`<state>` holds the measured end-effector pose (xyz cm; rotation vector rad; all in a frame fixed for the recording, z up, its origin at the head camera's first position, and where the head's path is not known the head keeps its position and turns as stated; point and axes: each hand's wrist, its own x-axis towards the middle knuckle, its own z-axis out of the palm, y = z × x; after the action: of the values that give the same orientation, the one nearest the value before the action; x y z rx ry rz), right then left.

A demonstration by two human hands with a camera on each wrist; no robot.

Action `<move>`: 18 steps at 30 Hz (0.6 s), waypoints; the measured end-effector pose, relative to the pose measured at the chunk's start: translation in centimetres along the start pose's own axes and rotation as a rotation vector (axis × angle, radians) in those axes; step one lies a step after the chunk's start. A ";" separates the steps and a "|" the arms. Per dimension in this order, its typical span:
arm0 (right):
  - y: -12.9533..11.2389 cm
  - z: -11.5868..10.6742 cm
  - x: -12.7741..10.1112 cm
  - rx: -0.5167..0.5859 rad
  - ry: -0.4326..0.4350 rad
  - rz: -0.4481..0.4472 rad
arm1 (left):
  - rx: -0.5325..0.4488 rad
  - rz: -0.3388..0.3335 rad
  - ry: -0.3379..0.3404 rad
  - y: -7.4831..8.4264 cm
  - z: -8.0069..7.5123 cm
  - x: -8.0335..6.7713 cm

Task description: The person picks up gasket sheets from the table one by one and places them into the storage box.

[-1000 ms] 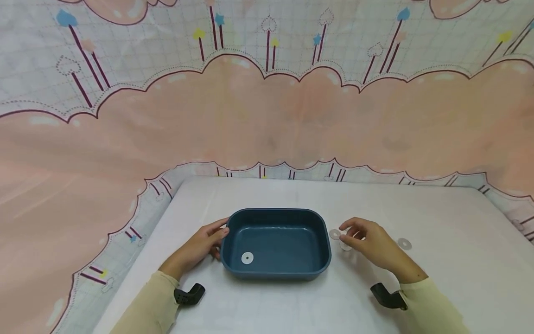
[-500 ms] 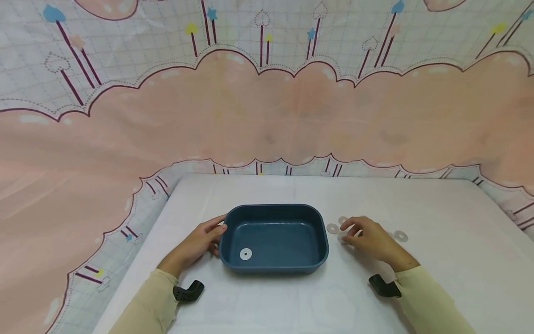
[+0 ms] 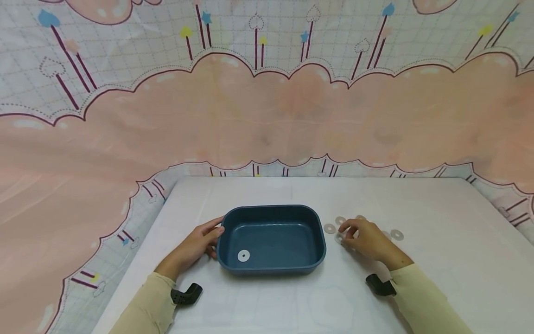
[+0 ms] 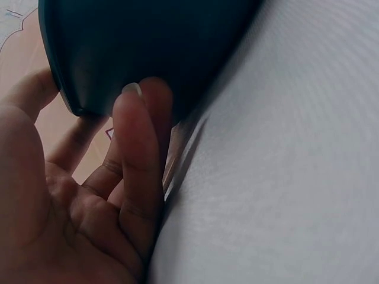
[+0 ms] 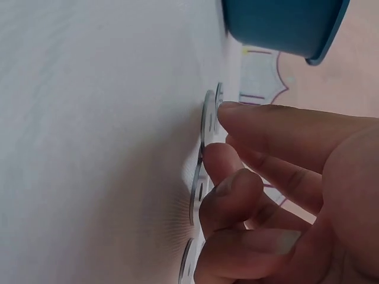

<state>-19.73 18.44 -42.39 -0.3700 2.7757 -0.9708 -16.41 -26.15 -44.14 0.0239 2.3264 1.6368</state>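
Washers (image 3: pixel 329 228): five on table, one in tray (image 3: pixel 271 211).

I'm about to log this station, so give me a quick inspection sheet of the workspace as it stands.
Surface: white table, flat.
Job's things: blue tray with one washer inside; loose washers on the table right of it.
Clutter: nothing seen.
Hands: left hand rests against the tray's left end; right hand over the loose washers, fingers curled at one, grip unclear.
Cables: nothing seen.
Surroundings: pink patterned cloth behind and around the table.
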 end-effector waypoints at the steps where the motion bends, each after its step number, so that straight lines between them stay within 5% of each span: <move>1: 0.0 0.0 0.0 0.000 -0.004 0.002 | -0.001 -0.003 0.002 0.0 0.0 0.0; 18: -0.2 0.8 0.0 -0.012 -0.014 0.021 | 0.000 0.010 -0.009 -0.2 -0.2 0.1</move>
<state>-19.51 17.88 -42.88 -0.3469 2.7689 -0.9435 -16.50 -26.35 -44.31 0.0422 2.3229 1.6382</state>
